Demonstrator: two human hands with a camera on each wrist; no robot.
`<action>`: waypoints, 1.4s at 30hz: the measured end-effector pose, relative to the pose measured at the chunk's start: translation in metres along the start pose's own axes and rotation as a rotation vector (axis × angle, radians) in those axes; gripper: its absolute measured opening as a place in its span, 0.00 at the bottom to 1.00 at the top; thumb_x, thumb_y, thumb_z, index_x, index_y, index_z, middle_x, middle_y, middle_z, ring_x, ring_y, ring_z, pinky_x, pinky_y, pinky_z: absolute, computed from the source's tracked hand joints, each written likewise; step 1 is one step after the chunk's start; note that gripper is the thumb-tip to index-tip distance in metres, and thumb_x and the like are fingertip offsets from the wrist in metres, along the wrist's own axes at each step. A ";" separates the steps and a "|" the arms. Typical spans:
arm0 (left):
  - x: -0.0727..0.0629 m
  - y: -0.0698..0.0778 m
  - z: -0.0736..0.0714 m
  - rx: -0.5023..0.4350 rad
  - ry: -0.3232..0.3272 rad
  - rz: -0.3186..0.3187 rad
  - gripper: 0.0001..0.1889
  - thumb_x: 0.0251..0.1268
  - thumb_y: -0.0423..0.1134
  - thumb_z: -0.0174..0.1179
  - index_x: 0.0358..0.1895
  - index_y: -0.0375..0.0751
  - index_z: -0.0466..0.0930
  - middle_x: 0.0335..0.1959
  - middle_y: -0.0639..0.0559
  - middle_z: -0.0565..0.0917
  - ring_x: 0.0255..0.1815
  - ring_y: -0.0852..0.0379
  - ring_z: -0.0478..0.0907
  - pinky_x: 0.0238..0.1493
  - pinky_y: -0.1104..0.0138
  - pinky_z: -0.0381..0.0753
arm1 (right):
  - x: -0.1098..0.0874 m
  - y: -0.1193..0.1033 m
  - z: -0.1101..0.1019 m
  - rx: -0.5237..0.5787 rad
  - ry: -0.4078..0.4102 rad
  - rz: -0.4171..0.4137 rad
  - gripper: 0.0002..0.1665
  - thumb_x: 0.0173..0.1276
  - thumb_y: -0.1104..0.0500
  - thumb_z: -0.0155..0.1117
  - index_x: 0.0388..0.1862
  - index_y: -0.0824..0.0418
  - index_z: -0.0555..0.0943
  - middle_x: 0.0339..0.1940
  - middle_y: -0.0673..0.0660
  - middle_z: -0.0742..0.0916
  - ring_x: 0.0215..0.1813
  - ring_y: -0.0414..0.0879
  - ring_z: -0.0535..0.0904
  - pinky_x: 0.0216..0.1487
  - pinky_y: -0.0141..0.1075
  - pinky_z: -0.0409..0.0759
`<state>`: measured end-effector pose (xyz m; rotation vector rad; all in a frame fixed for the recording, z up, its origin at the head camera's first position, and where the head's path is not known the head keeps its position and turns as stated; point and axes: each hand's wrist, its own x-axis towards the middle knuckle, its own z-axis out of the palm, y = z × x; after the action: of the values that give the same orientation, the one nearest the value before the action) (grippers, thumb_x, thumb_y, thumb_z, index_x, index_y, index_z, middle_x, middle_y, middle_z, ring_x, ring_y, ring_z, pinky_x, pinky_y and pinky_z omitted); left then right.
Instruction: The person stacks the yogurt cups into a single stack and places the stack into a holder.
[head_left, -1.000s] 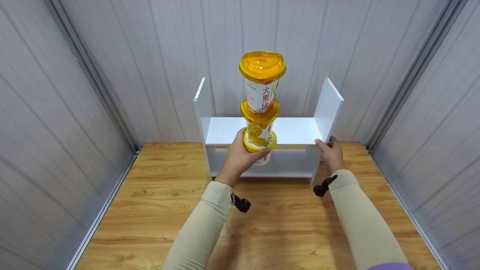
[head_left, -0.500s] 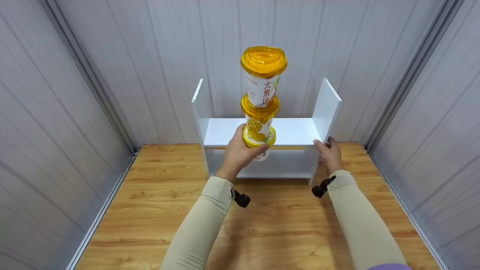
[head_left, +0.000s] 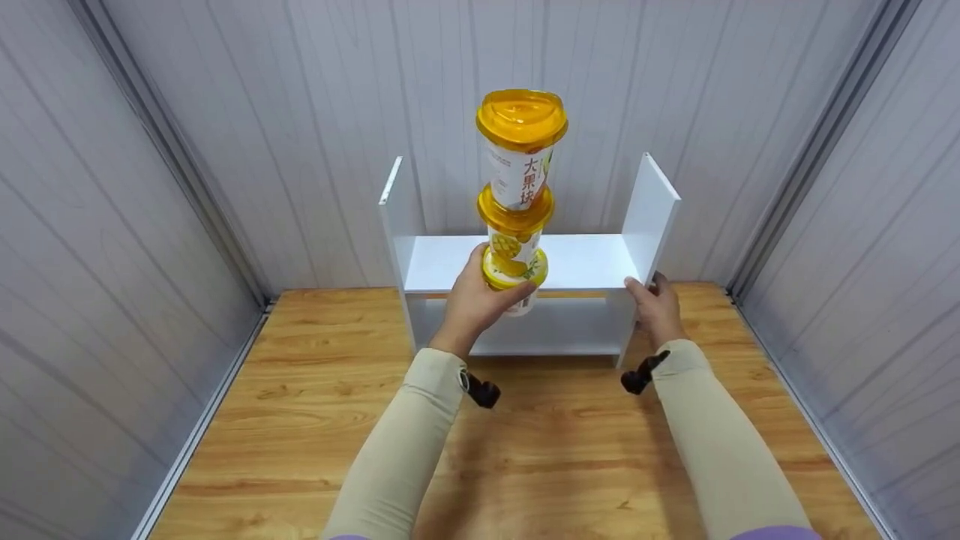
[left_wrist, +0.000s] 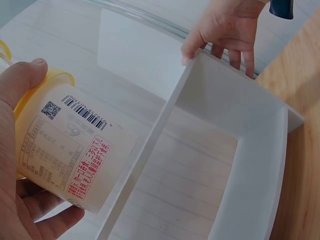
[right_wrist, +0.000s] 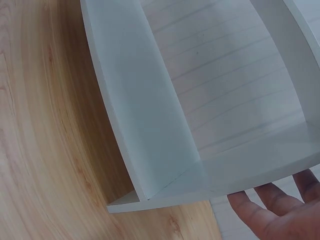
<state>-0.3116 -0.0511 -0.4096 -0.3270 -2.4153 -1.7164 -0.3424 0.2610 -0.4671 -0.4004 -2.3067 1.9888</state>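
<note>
My left hand (head_left: 476, 300) grips the lowest of three stacked fruit cups around its yellow rim. The top cup (head_left: 517, 180) has an orange lid and a white label; the middle cup (head_left: 510, 246) has an orange lid and fruit pictures. The stack leans slightly, in front of the white shelf (head_left: 585, 255). In the left wrist view the bottom cup (left_wrist: 75, 150) shows a barcode and red print. My right hand (head_left: 658, 309) holds the shelf's right side panel, thumb at the front edge near the upper board, fingers (right_wrist: 275, 197) along the outer face.
The shelf stands on a wooden surface (head_left: 300, 420) near the back wall (head_left: 330, 150). It has two boards between upright side panels; the lower board (head_left: 547, 350) lies just above the wood. Grey panel walls enclose both sides.
My left hand has raised the cup stack slightly. My right hand stays on the side panel. The whole view has shifted a little.
</note>
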 end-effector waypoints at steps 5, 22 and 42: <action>0.003 -0.005 0.004 0.001 -0.004 0.023 0.46 0.47 0.57 0.78 0.70 0.55 0.65 0.56 0.59 0.81 0.55 0.58 0.79 0.60 0.57 0.79 | 0.001 0.000 0.000 -0.010 0.015 -0.022 0.52 0.73 0.41 0.60 0.85 0.56 0.48 0.78 0.68 0.64 0.76 0.60 0.62 0.74 0.55 0.64; 0.015 -0.006 0.004 -0.027 -0.028 -0.037 0.46 0.48 0.59 0.78 0.70 0.56 0.64 0.57 0.60 0.80 0.57 0.59 0.78 0.62 0.57 0.77 | 0.004 0.003 0.000 -0.024 0.001 -0.006 0.53 0.73 0.40 0.59 0.85 0.55 0.45 0.80 0.67 0.60 0.78 0.59 0.59 0.75 0.54 0.62; 0.036 -0.004 0.011 -0.081 -0.047 -0.081 0.47 0.49 0.56 0.78 0.73 0.55 0.63 0.59 0.59 0.79 0.58 0.58 0.78 0.65 0.56 0.75 | 0.003 0.002 0.001 0.000 -0.026 -0.001 0.52 0.73 0.39 0.59 0.85 0.54 0.45 0.80 0.66 0.61 0.78 0.60 0.59 0.74 0.58 0.63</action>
<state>-0.3476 -0.0390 -0.4078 -0.2862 -2.4281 -1.8650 -0.3449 0.2608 -0.4701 -0.3753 -2.3217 2.0048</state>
